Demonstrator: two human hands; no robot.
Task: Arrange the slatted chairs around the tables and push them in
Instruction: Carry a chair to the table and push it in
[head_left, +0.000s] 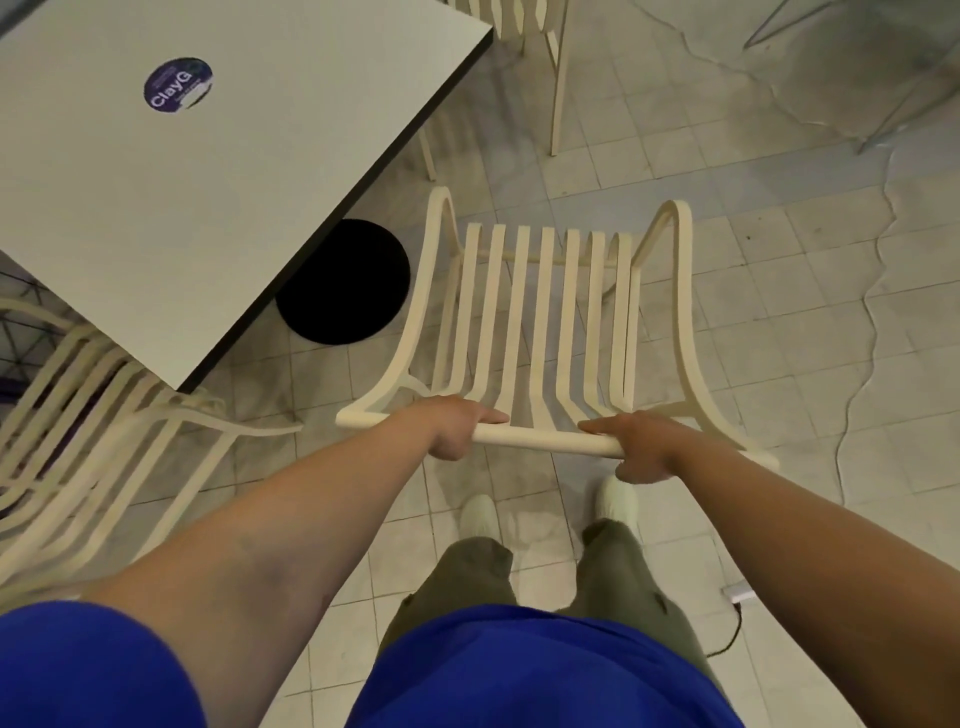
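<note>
While the round sticker (178, 85) on the bench (218, 171) reads "ClayG", both hands, left (457, 428) and right (641, 447), clamp the slatted chair (535, 322)'s top rail just off the bench's corner, tiled floor (779, 322) open beyond.

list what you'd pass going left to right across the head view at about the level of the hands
tucked-in slatted chair → table corner → left hand → top rail of the held chair → right hand → bare tiled floor
</note>
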